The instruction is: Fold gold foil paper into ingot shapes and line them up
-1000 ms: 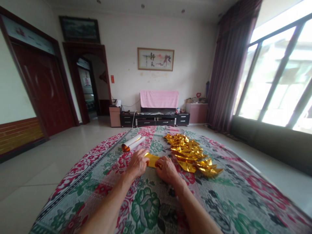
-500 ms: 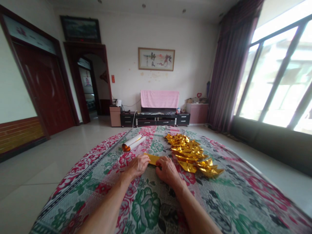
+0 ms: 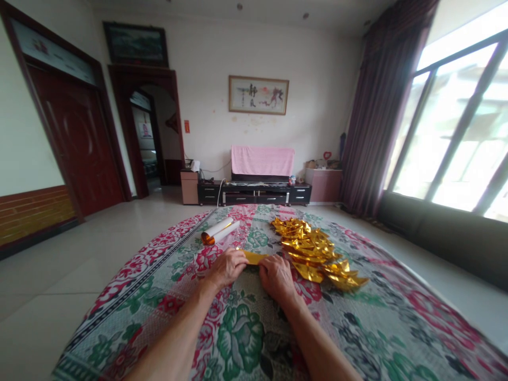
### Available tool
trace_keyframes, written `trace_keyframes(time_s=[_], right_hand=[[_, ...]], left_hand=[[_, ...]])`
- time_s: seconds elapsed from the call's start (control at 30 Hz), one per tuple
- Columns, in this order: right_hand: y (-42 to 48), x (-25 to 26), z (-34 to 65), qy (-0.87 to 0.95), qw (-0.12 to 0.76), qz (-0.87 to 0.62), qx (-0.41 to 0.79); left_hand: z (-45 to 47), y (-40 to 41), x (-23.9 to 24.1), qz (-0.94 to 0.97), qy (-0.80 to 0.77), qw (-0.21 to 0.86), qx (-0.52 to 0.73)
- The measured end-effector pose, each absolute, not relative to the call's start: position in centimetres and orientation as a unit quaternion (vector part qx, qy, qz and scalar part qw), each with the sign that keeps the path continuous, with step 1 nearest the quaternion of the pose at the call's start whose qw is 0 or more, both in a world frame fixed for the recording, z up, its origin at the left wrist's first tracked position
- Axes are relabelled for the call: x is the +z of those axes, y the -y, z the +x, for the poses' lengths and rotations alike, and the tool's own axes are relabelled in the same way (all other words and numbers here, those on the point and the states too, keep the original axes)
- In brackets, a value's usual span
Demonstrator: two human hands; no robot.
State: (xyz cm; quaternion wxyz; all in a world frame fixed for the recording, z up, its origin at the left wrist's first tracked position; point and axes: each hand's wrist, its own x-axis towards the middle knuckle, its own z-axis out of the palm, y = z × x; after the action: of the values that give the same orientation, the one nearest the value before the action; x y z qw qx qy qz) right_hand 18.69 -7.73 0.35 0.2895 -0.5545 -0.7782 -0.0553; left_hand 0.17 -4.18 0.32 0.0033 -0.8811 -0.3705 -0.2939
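Note:
A folded strip of gold foil paper (image 3: 255,257) lies across the tablecloth between my two hands. My left hand (image 3: 229,267) has its fingers closed on the strip's left end. At the other end, the fingers of my right hand (image 3: 277,274) are bent and pressed on the paper; its thumb is hidden. To the right sits a pile of folded gold paper ingots (image 3: 309,246), several of them overlapping in a long row. Beyond my left hand lies a loose roll of foil paper (image 3: 219,232), white outside and gold-orange inside.
The round table has a floral cloth (image 3: 238,333) in green, pink and grey. Past its far edge stands a low black TV cabinet (image 3: 256,196) with a pink cloth (image 3: 262,160) above it. A dark curtain (image 3: 377,116) hangs beside the window on the right.
My hands have moved slightly apart along the strip, the right one a little to the right, and the strip looks narrower. The whole view has shifted slightly.

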Motion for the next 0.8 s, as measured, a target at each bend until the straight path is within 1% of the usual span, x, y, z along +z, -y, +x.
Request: trace_keyframes(time_s=[0.1,0.2,0.37,0.6,0.8], right_hand=[[7.8,0.4,18.9,0.78,0.292,-0.549,-0.071],[7.7,0.6,19.0,0.786,0.291,-0.542,-0.057],[7.4,0.6,19.0,0.773,0.301,-0.558,-0.029],[6.2,0.4,18.7,0.741,0.293,-0.604,-0.02],[5.2,0.6,18.8,0.742,0.269,-0.614,0.002]], left_hand=[[0.5,4.4,0.5,-0.88,0.375,-0.005,-0.291],[0.6,4.5,0.6,-0.867,0.401,-0.027,-0.295],[0.4,4.2,0.4,-0.823,0.451,-0.064,-0.341],[0.3,3.4,-0.2,-0.801,0.478,-0.052,-0.356],[0.5,3.3,-0.4,-0.811,0.486,-0.055,-0.322]])
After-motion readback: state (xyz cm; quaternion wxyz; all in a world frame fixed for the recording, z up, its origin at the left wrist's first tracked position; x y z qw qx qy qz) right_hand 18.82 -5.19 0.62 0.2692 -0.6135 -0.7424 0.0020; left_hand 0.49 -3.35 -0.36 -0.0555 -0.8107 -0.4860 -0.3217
